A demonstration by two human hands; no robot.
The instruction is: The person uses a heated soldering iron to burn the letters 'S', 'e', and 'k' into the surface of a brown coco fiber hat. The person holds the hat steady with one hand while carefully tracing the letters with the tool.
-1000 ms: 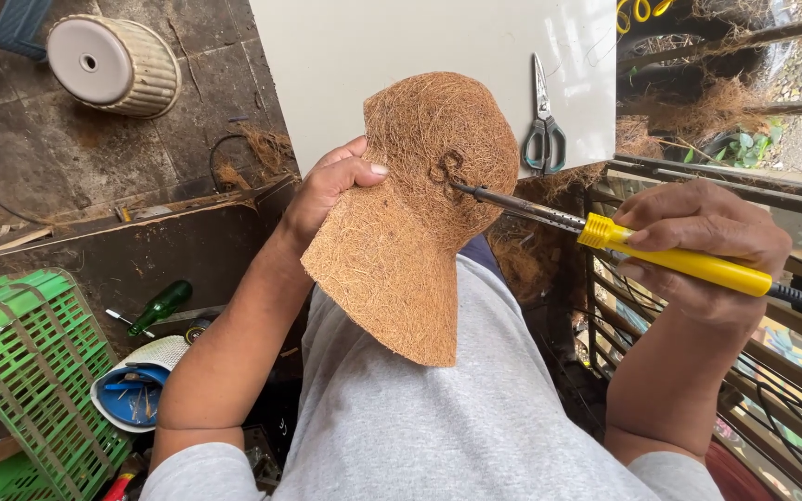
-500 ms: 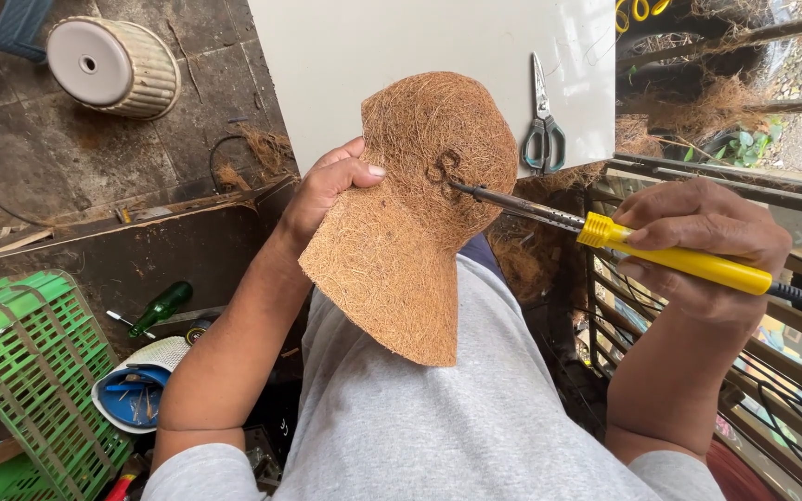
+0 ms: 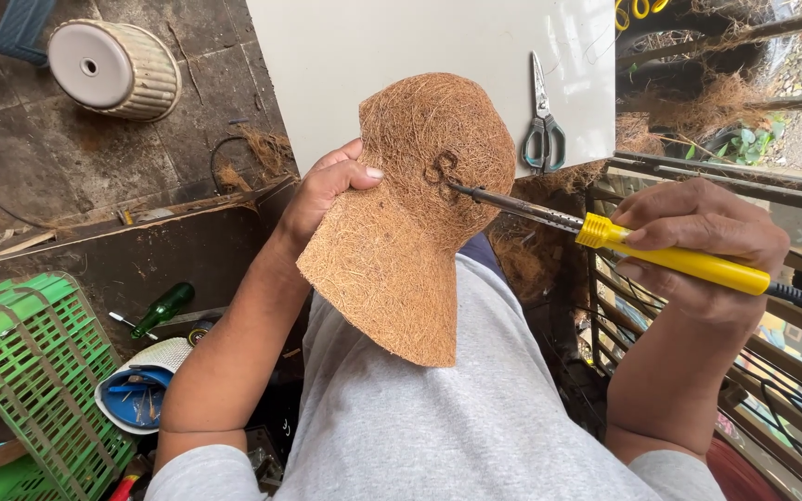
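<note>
My left hand grips the left edge of a curved brown coir sheet and holds it upright in front of me. A dark curly mark sits near its top middle. My right hand is wrapped around the yellow handle of a soldering iron. Its metal tip touches the coir sheet just right of the dark mark. The black cable end of the iron runs off to the right.
Scissors lie on a white board behind the sheet. A green plastic crate, a green bottle and a bowl of small tools are at lower left. An overturned ribbed pot lies upper left. Metal bars stand at the right.
</note>
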